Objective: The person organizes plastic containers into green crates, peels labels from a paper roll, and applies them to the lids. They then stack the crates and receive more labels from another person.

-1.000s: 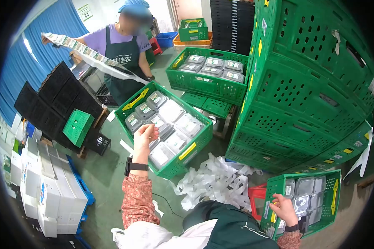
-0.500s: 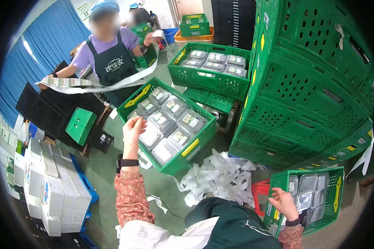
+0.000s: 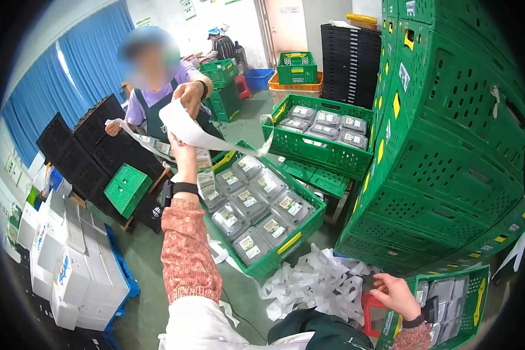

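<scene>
My left hand (image 3: 182, 156) is raised against a white label strip (image 3: 189, 127), its fingers closed at the strip's lower edge and partly hidden by it. A co-worker's hand (image 3: 191, 96) holds the same strip from above. Printed labels (image 3: 205, 175) hang beside my wrist, over a green crate (image 3: 300, 234) of lidded clear plastic boxes (image 3: 249, 198), several with labels on top. My right hand (image 3: 395, 296) hovers by the edge of another green crate (image 3: 479, 300) at lower right. Its fingers are loosely bent and apart, with nothing between them. That crate holds clear boxes (image 3: 443, 289) too.
Tall stacked green crates (image 3: 443, 146) rise on the right. Behind my crate stands another crate (image 3: 326, 146) of labelled boxes. Crumpled white strips (image 3: 315, 283) lie on the floor near a red stool (image 3: 372, 315). White foam boxes (image 3: 81, 268) stand at left; the co-worker (image 3: 151, 108) faces me.
My left hand has moved up and forward from above the boxes to the label strip. The co-worker has brought the strip closer. My right hand has shifted slightly down, still empty.
</scene>
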The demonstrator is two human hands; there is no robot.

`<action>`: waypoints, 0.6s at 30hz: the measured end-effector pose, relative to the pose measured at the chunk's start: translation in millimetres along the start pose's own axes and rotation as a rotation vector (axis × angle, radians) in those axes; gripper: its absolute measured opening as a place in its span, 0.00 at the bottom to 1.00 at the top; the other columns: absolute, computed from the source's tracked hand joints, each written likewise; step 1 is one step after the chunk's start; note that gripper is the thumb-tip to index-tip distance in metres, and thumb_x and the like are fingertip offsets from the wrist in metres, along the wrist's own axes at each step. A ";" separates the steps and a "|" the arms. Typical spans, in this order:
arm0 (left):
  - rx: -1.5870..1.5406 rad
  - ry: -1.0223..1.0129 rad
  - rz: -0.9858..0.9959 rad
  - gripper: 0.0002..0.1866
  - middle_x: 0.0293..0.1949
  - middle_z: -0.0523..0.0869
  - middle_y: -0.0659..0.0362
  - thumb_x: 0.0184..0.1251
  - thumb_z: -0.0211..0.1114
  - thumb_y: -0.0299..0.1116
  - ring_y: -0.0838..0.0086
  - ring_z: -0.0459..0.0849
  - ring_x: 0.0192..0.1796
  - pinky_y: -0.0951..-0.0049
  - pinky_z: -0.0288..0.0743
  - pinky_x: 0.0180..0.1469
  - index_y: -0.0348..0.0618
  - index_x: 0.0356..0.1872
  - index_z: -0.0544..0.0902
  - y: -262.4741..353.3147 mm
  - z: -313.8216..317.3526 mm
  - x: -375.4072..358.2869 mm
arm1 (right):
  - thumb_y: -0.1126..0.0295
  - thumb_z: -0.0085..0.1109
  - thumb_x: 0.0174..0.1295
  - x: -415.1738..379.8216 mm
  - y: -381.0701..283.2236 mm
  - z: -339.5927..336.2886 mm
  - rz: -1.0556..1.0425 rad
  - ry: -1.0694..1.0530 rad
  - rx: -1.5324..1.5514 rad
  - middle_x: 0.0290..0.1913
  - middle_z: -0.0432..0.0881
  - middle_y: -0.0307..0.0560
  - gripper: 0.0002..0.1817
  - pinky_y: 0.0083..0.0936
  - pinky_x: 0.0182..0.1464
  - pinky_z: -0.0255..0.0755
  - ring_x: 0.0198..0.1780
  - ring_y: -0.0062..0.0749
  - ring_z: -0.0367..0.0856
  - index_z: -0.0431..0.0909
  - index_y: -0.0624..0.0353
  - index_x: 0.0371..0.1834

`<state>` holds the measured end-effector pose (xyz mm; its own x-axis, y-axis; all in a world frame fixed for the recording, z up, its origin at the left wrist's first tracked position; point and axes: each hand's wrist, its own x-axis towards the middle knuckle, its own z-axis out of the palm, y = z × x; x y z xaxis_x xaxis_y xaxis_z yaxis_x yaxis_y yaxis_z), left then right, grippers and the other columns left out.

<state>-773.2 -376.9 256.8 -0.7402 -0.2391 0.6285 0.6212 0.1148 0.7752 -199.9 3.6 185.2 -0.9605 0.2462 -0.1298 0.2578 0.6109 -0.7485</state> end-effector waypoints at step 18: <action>-0.047 -1.788 -0.137 0.10 0.27 0.85 0.54 0.55 0.71 0.26 0.72 0.84 0.30 0.71 0.76 0.35 0.36 0.37 0.81 283.5 -11.7 -208.6 | 0.65 0.73 0.54 96.4 -185.2 -15.9 -0.572 -0.554 0.001 0.36 0.85 0.47 0.20 0.30 0.48 0.75 0.40 0.36 0.84 0.80 0.62 0.47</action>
<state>-439.7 -305.7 344.6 -0.1139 0.9874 -0.1096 0.5199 0.1533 0.8403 -338.6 -73.8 321.7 -0.8560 -0.5161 -0.0293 -0.2914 0.5285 -0.7973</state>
